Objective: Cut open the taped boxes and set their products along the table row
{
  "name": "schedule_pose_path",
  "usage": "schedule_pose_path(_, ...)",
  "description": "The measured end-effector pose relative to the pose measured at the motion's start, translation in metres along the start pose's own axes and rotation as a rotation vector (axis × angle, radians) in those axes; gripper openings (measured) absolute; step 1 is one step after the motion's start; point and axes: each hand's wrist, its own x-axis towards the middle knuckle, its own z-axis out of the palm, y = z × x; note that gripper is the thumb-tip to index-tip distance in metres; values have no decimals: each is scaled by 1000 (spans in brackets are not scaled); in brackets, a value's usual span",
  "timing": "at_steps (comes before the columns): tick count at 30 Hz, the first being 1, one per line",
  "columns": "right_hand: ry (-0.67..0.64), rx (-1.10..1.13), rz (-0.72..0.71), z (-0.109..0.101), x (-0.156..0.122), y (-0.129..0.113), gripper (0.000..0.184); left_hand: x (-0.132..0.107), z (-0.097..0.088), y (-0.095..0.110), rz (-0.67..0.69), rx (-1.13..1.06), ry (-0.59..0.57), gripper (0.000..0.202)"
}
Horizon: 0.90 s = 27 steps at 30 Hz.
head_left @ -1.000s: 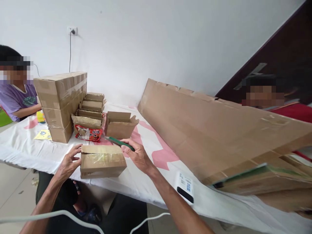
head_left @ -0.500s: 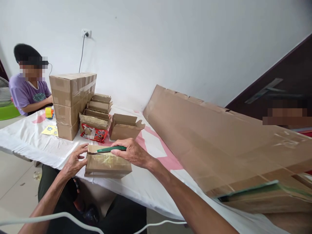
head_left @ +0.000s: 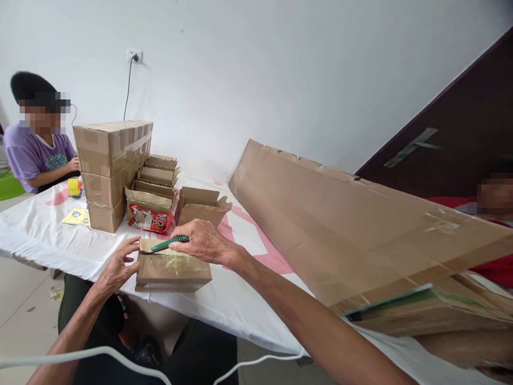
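Observation:
A small taped cardboard box (head_left: 172, 270) lies at the near edge of the white-covered table (head_left: 48, 235). My left hand (head_left: 116, 264) grips its left end, fingers curled on the top edge. My right hand (head_left: 202, 240) is closed around a green-handled knife (head_left: 168, 244), whose tip rests on the box's top near the left end.
Behind stand a stack of sealed boxes (head_left: 110, 171), several open boxes (head_left: 200, 206) and a red snack packet (head_left: 150, 219). A big flat cardboard sheet (head_left: 352, 224) slopes across the right. A person in purple (head_left: 32, 155) sits at the far left; another person's blurred face shows at the right edge.
My right hand swung the knife from pointing away to lying across the box top, blade tip now at the left end. My left hand stayed on the box.

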Motion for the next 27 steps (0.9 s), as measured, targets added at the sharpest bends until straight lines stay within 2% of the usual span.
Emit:
schedule_pose_path(4,-78,-76,41,-11,9,-6,16,1,-3,1,-11,35,-8,43)
schedule_pose_path(8,-277,-242,163,-35,6,-7,19,4,-6,1,-21,110,-8,44)
schedule_pose_path(10,-328,-303,197,-48,1,-2,20,6,-6,-1,-18,122,-4,45)
schedule_pose_path(14,-361,-335,226,-63,-6,8,21,9,-6,-5,-14,113,2,47)
schedule_pose_path(21,-382,-320,214,-64,-4,18,23,13,-8,-7,-25,98,12,52)
schedule_pose_path(27,-315,-282,257,-68,-23,36,22,17,-11,-5,-29,54,3,58)
